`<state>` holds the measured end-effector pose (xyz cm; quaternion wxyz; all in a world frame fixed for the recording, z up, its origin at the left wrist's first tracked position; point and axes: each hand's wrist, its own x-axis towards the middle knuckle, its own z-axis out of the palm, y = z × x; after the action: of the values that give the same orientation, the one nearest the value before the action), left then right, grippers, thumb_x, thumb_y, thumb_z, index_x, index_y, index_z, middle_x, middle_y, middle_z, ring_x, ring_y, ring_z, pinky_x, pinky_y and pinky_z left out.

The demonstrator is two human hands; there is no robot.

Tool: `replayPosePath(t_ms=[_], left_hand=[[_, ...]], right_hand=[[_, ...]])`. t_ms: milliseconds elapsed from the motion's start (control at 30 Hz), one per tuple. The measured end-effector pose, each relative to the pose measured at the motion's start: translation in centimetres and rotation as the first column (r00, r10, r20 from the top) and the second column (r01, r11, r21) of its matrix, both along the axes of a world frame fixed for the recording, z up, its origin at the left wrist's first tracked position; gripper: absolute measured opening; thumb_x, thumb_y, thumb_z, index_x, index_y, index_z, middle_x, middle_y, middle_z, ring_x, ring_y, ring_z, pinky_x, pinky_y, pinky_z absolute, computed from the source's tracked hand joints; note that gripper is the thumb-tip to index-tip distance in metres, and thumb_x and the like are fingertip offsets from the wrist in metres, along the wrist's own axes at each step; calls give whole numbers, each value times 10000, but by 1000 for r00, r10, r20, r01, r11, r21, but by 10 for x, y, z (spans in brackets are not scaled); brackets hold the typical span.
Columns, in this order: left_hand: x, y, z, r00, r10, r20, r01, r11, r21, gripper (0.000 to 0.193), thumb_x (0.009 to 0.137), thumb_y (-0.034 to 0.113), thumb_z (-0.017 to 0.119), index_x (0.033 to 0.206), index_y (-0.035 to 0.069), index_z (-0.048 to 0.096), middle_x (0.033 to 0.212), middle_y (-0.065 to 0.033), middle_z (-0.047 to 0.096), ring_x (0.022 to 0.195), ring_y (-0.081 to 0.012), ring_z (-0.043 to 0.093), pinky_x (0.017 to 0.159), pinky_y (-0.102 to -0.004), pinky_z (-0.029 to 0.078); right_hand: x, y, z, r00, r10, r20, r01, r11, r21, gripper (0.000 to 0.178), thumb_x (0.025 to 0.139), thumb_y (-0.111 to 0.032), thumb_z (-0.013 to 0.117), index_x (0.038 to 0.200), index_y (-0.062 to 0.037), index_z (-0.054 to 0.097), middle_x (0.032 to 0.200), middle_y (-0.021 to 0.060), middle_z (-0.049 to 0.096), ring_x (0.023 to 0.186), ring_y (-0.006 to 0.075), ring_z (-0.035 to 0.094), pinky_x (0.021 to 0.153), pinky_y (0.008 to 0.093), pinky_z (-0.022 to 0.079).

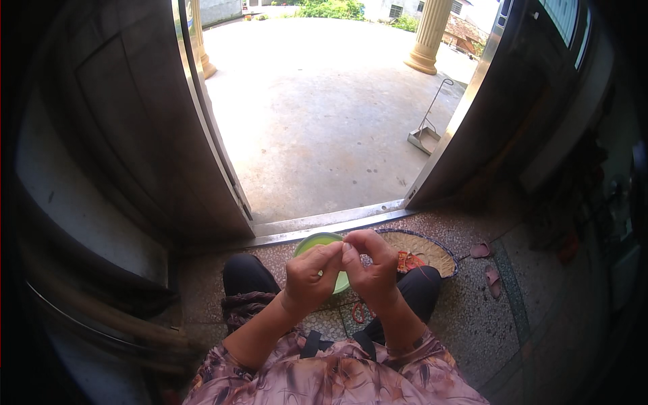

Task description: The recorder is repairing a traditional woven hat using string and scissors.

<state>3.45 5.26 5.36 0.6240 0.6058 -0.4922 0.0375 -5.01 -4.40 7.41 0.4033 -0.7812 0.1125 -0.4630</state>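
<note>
Apparently, fine pinching is underway; left hand [310, 271] and right hand [373, 268] meet, closed, over the round green plastic-looking bowl [325, 239]; gripping what, I cannot tell; next move likely needs steadiness.

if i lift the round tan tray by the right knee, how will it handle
The tray looks shallow and woven, so it is probably light for its width and may flex slightly. The red pieces on it appear loose, so they could slide if it tilts.
</note>
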Motion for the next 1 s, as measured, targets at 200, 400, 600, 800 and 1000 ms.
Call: replayPosePath(t_ms=[200,400,600,800,1000], left_hand=[[0,0,0,1000,5,8,-5,1000,-6,138,787,-20,637,923,-45,645,812,-188,658,720,-273,670,629,-315,525],[-1,0,4,999,-24,39,25,1000,-11,165,776,-33,633,940,-46,633,757,-168,642,651,-261,651,571,-317,509],[2,0,-3,969,26,246,-31,999,17,193,749,-55,595,937,-26,629,729,-148,622,620,-284,629,540,-334,503],[4,4,-6,970,16,243,-36,997,75,187,746,-46,595,930,-17,615,745,-152,622,632,-294,630,559,-347,508],[6,12,-11,979,-34,-202,58,992,114,115,824,-5,587,936,-12,613,728,-130,628,635,-220,642,573,-295,502]], right_hand=[[0,-1,0,1000,16,6,-16,1000,13,70,745,30,603,807,-4,597,705,94,583,589,184,588,552,286,467],[-2,-3,-2,999,47,-4,-46,996,76,48,748,30,587,789,9,600,701,91,573,590,180,573,564,279,464],[-7,-11,-2,970,238,56,-234,835,498,57,773,6,556,799,19,604,818,69,587,631,125,557,555,240,438],[-7,-18,0,939,262,222,-327,487,810,129,806,-56,509,834,18,610,901,104,599,658,139,574,575,249,460],[-9,-19,-13,945,228,235,-314,425,849,125,909,-125,480,960,-17,518,937,151,614,716,169,618,573,256,496]])
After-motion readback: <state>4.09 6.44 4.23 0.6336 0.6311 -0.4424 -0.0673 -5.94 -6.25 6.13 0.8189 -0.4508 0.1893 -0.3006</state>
